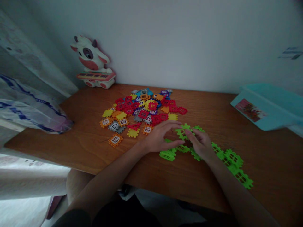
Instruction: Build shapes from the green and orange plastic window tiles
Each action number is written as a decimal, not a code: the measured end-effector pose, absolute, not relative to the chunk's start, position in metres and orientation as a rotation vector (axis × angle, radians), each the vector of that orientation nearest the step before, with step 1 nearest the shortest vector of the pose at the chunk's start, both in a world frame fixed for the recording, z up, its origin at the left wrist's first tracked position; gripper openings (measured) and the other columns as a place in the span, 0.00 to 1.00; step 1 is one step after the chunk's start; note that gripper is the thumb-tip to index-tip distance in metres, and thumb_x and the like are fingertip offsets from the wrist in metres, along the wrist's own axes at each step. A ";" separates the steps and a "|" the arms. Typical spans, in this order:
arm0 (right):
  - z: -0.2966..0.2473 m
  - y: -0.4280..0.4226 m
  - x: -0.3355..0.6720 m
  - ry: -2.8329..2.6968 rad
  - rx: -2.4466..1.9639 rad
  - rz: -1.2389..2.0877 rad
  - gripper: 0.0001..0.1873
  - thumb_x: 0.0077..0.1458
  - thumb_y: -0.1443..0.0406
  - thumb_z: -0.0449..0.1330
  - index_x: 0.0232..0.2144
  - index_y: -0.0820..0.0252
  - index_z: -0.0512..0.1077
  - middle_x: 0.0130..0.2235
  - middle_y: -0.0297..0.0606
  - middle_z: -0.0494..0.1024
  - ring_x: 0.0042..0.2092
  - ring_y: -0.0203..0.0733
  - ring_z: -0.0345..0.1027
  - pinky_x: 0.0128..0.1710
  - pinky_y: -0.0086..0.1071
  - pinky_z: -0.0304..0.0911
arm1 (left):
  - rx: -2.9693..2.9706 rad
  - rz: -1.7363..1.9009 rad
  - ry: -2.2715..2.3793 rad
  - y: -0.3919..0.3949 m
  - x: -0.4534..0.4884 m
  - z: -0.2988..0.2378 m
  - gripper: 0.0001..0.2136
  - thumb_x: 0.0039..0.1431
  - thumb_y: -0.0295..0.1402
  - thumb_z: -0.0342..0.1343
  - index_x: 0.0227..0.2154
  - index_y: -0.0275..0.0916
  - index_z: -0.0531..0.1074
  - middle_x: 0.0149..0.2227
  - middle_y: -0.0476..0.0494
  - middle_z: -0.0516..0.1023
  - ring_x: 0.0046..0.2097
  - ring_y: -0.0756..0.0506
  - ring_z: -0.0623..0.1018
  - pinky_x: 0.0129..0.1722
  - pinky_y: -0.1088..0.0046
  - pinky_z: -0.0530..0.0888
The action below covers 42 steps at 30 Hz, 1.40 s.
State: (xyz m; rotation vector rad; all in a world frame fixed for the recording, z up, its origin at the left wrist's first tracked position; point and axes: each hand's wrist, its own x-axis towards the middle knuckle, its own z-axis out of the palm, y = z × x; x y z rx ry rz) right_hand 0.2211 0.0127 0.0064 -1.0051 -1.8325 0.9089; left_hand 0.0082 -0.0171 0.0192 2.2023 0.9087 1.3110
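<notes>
My right hand point(201, 143) pinches a green toothed building tile point(182, 131) with a window-like grid and holds it just above the table. Beside it, my left hand point(163, 137) has its thumb and fingers apart in a C shape, with the fingertips near the tile's left edge; whether they touch it I cannot tell. Several more green tiles point(168, 154) lie under and around both hands. Along my right forearm runs a row of green tiles point(233, 162), some overlapping or joined. Part of the green group is hidden behind my right hand.
A heap of mixed red, yellow, orange, grey, blue and purple tiles point(143, 108) spreads over the wooden table point(90, 148). A cow-shaped toy keyboard point(93, 64) stands against the wall. At the right is a turquoise bin point(267, 105), at the left a clear plastic bag point(33, 107).
</notes>
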 end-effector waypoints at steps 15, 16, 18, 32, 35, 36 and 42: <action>0.009 0.027 0.228 -1.310 -1.243 0.822 0.25 0.55 0.43 0.62 0.20 0.55 0.71 0.21 0.31 0.69 0.24 0.37 0.61 0.25 0.31 0.59 | 2.631 0.182 1.217 -0.043 0.008 0.031 0.38 0.54 0.62 0.61 0.54 0.33 0.68 0.53 0.31 0.77 0.53 0.32 0.78 0.53 0.57 0.74; 0.007 0.027 0.227 -1.323 -1.236 0.829 0.25 0.55 0.43 0.62 0.20 0.55 0.71 0.20 0.31 0.68 0.24 0.37 0.61 0.25 0.31 0.58 | 2.631 0.164 1.237 -0.043 0.008 0.030 0.36 0.55 0.60 0.62 0.53 0.33 0.69 0.52 0.32 0.77 0.53 0.32 0.78 0.52 0.58 0.74; 0.006 0.027 0.226 -1.342 -1.228 0.848 0.25 0.55 0.43 0.62 0.21 0.55 0.71 0.21 0.31 0.68 0.24 0.37 0.61 0.25 0.31 0.58 | 2.632 0.142 1.295 -0.041 0.008 0.030 0.33 0.55 0.59 0.63 0.50 0.34 0.69 0.51 0.33 0.77 0.52 0.33 0.78 0.52 0.59 0.74; -0.006 0.032 0.228 -1.367 -1.253 0.889 0.26 0.56 0.41 0.61 0.25 0.56 0.76 0.22 0.33 0.72 0.25 0.39 0.64 0.24 0.31 0.59 | 2.690 -0.005 1.407 -0.007 0.004 0.038 0.32 0.57 0.58 0.61 0.45 0.30 0.70 0.48 0.29 0.77 0.53 0.34 0.78 0.52 0.62 0.72; -0.008 0.032 0.228 -1.377 -1.251 0.896 0.26 0.56 0.41 0.60 0.25 0.56 0.76 0.21 0.33 0.71 0.25 0.39 0.64 0.24 0.31 0.59 | 2.684 0.021 1.427 -0.007 0.005 0.036 0.32 0.55 0.59 0.62 0.45 0.30 0.70 0.48 0.29 0.77 0.54 0.33 0.77 0.54 0.60 0.72; -0.008 0.032 0.227 -1.382 -1.251 0.899 0.27 0.56 0.40 0.60 0.25 0.56 0.76 0.21 0.32 0.70 0.24 0.39 0.63 0.24 0.31 0.58 | 2.678 0.027 1.426 -0.007 0.005 0.036 0.32 0.54 0.58 0.63 0.44 0.30 0.70 0.48 0.29 0.78 0.54 0.33 0.77 0.54 0.60 0.73; -0.004 0.028 0.225 -1.476 -1.248 0.843 0.27 0.57 0.40 0.58 0.27 0.56 0.76 0.19 0.30 0.69 0.22 0.39 0.61 0.21 0.31 0.56 | 2.606 0.106 1.394 -0.005 0.002 0.034 0.31 0.53 0.56 0.66 0.45 0.32 0.70 0.50 0.27 0.77 0.55 0.31 0.77 0.53 0.57 0.74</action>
